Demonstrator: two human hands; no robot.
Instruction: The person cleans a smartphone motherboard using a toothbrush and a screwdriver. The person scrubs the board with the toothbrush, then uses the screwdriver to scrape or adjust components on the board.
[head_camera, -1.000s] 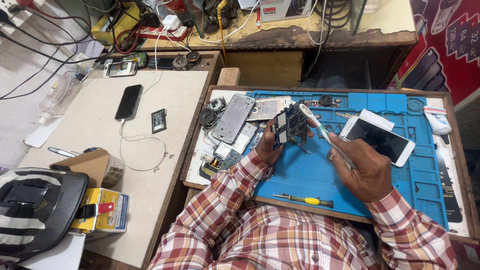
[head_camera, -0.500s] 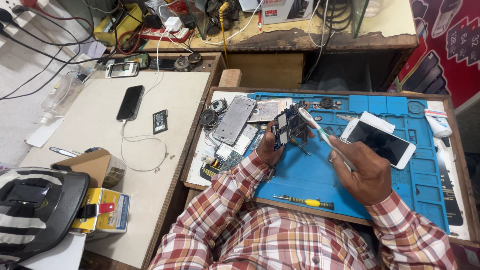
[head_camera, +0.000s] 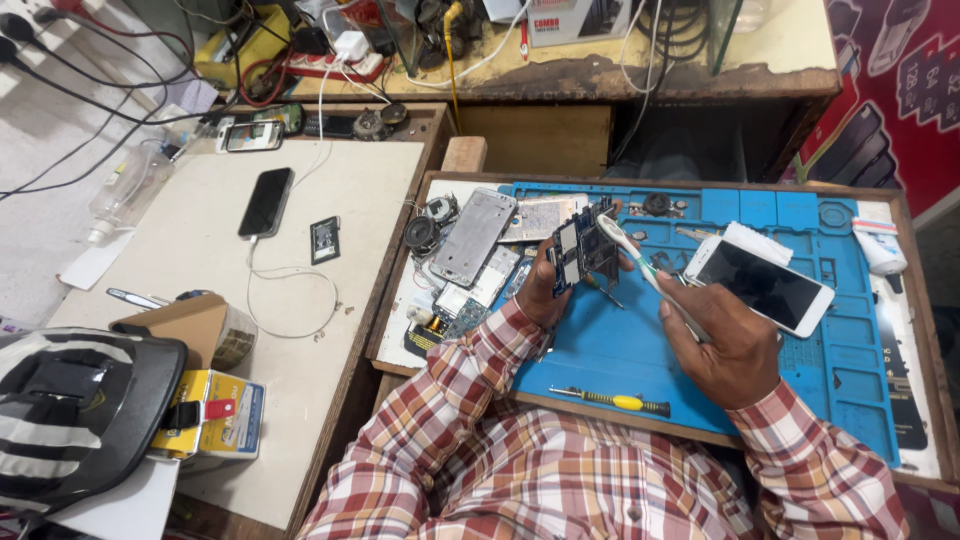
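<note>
Circuit board held in my left hand (head_camera: 545, 290), white brush held in my right hand (head_camera: 725, 345), both above the blue work mat (head_camera: 620, 350).

My left hand is closed around the lower edge of the circuit board (head_camera: 583, 245), holding it upright just above centre of the frame. My right hand is closed around the handle of the white brush (head_camera: 650, 275), right of centre; the brush head rests against the board's upper right corner. A white phone (head_camera: 760, 283) lies screen-up on the mat, right of the brush. A yellow-handled screwdriver (head_camera: 612, 400) lies along the mat's lower edge, below my hands. A silver phone frame (head_camera: 473, 237) lies left of the board among loose parts. On the pale table (head_camera: 350, 180) at left, a black phone (head_camera: 266, 201) lies connected to a white cable (head_camera: 290, 275).
</note>
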